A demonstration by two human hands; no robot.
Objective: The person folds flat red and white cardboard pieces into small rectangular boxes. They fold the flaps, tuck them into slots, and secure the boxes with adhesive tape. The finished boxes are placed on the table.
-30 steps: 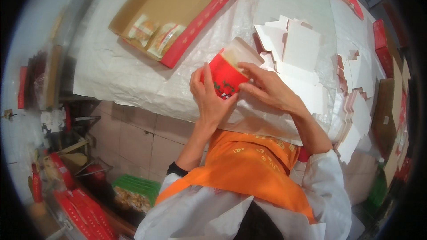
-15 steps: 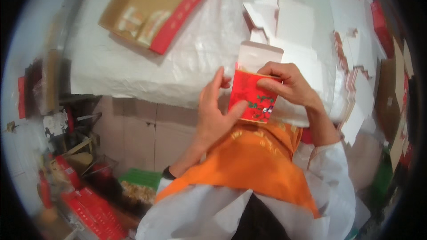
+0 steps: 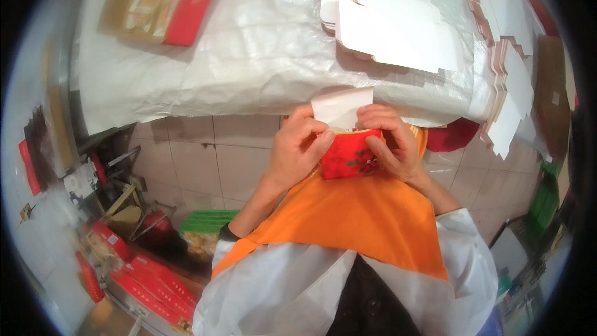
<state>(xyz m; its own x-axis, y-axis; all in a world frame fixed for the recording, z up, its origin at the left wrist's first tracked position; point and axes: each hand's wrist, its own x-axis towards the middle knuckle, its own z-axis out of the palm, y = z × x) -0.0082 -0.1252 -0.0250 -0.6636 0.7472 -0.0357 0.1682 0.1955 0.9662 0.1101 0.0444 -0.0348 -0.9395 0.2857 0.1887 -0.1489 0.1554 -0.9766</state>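
Head camera looks down on a person folding a small red cardboard carton (image 3: 348, 160) with a printed pattern on its glossy side, held close to the chest just below the table's front edge. Its white, unprinted top flap (image 3: 341, 107) stands up, matte and stiff, above the red body. The left hand (image 3: 298, 148) grips the carton's left side, fingers curled and pressed together with the fingertips against the base of the flap; the right hand (image 3: 390, 140) wraps the right side, thumb pressed flat on the red face and the other fingers bent over the top edge. Beneath the hands hangs a smooth orange apron (image 3: 367, 218) over white sleeves. The table (image 3: 249, 62) is covered in a crinkled white woven plastic sheet that droops over its edge. On it, a loose stack of flat white die-cut carton blanks (image 3: 398, 31) lies just beyond the hands, with more blanks (image 3: 507, 87) fanned at the right edge. At the far left sits a shallow brown cardboard tray with a red rim (image 3: 168, 0); small packets lie in it, too blurred to tell apart. Down on the tiled floor at the left, a green crate (image 3: 205, 221) and flat red boxes (image 3: 149, 280) lie in a heap.
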